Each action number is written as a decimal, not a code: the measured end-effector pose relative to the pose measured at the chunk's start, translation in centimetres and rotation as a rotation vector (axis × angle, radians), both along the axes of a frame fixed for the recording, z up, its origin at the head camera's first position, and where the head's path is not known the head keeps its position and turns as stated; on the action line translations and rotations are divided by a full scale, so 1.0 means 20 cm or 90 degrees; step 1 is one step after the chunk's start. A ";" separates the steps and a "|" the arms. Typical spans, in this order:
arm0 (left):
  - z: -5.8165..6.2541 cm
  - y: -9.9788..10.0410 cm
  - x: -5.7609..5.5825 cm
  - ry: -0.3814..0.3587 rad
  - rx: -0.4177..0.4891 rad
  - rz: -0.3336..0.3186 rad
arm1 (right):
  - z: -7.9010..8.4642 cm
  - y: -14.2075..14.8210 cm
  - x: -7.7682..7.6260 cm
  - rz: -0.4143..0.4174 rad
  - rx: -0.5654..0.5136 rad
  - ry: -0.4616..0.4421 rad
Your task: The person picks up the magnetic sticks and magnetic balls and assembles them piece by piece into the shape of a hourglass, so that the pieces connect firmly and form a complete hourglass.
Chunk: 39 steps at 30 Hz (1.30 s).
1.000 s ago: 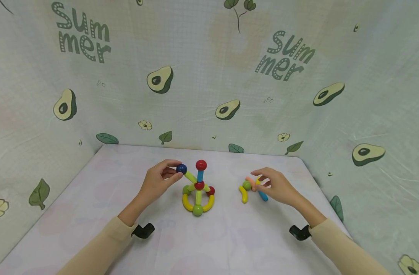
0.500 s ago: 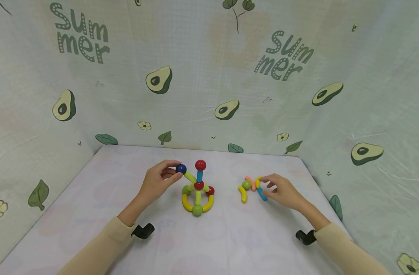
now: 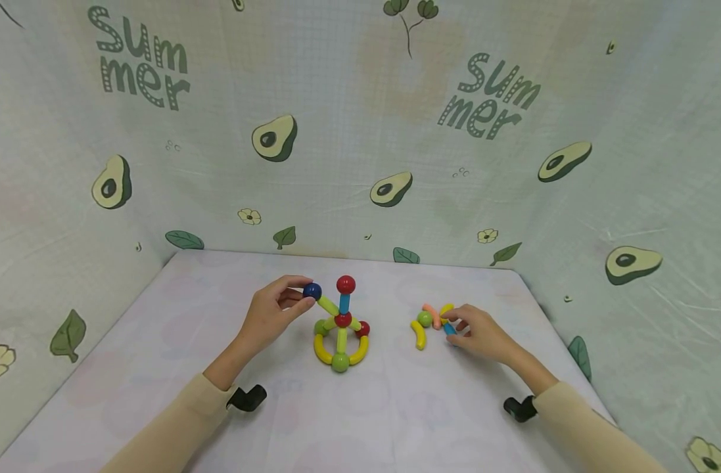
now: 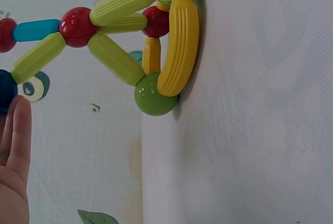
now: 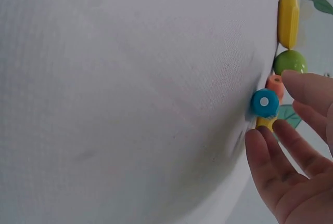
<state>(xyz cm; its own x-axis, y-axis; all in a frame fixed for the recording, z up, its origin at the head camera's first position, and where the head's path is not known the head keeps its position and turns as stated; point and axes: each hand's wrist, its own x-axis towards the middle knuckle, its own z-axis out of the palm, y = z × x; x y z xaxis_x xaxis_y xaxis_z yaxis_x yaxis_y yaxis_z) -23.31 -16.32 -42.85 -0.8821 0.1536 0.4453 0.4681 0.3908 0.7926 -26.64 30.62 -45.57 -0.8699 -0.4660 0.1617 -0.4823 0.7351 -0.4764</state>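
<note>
My left hand (image 3: pixel 271 307) pinches a dark blue ball (image 3: pixel 312 291) between thumb and fingers. That ball tops a slanting light green rod (image 3: pixel 328 305) of a magnetic ball-and-rod construction standing on the table. At its centre is a red ball (image 3: pixel 343 320), from which a short blue rod rises to another red ball (image 3: pixel 346 284). Curved yellow rods (image 3: pixel 358 351) join the green balls (image 3: pixel 340 362) of its base. Over at the loose pieces, my right hand (image 3: pixel 481 334) has thumb and fingers spread around a blue rod (image 5: pixel 264 103), apparently without gripping it.
Near the right hand lie a green ball (image 3: pixel 424 319), a salmon rod (image 3: pixel 433 315), a curved yellow rod (image 3: pixel 418 335) and another yellow rod (image 3: pixel 446 309). A pale cloth covers the table (image 3: pixel 360 420); patterned cloth hangs behind and at both sides.
The right hand has drawn back from above the salmon and yellow rods, then come down around the blue rod. My left hand stays on the dark blue ball.
</note>
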 end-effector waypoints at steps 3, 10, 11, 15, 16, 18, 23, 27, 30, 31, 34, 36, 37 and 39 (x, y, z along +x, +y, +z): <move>0.00 0.00 0.00 0.000 0.000 -0.001 | 0.00 0.00 0.00 0.001 0.006 0.005; 0.00 0.01 0.01 0.009 -0.013 0.009 | -0.01 -0.01 -0.02 -0.002 0.019 0.011; 0.00 0.01 0.01 0.009 -0.013 0.009 | -0.01 -0.01 -0.02 -0.002 0.021 0.011; 0.00 0.00 0.00 0.007 -0.009 0.007 | 0.00 -0.02 -0.02 -0.004 0.030 0.013; 0.00 0.00 0.00 0.007 -0.008 0.007 | 0.00 -0.03 -0.02 -0.005 0.032 0.015; 0.00 0.00 0.01 0.006 -0.007 0.007 | 0.00 -0.04 -0.02 -0.006 0.034 0.018; 0.00 0.00 0.00 0.004 -0.003 0.004 | 0.00 -0.07 -0.01 0.001 0.035 0.030; 0.00 0.00 0.00 0.003 -0.001 0.003 | 0.01 -0.11 0.01 0.017 0.037 0.052; 0.00 0.00 0.00 0.005 -0.002 0.006 | 0.02 -0.14 0.02 0.035 0.033 0.060; -0.01 0.00 0.00 0.005 -0.003 0.007 | 0.02 -0.16 0.03 0.041 0.032 0.060; -0.01 0.00 0.00 0.005 -0.004 0.009 | 0.01 -0.19 0.03 0.058 0.041 0.064; -0.01 0.00 0.00 0.003 -0.003 0.010 | 0.00 -0.22 0.03 0.063 0.047 0.063; -0.01 0.00 0.00 0.001 -0.002 0.010 | 0.00 -0.23 0.03 0.064 0.048 0.062; -0.01 0.00 0.00 -0.002 -0.002 0.010 | -0.01 -0.25 0.04 0.064 0.045 0.054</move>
<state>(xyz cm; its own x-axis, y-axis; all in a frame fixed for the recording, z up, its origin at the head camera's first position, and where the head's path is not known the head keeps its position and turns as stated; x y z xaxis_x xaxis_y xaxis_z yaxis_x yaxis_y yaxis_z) -23.28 -16.29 -43.05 -0.8857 0.1416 0.4420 0.4597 0.4002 0.7928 -25.92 25.62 -45.80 -0.8024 -0.5634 0.1968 -0.5922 0.7111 -0.3789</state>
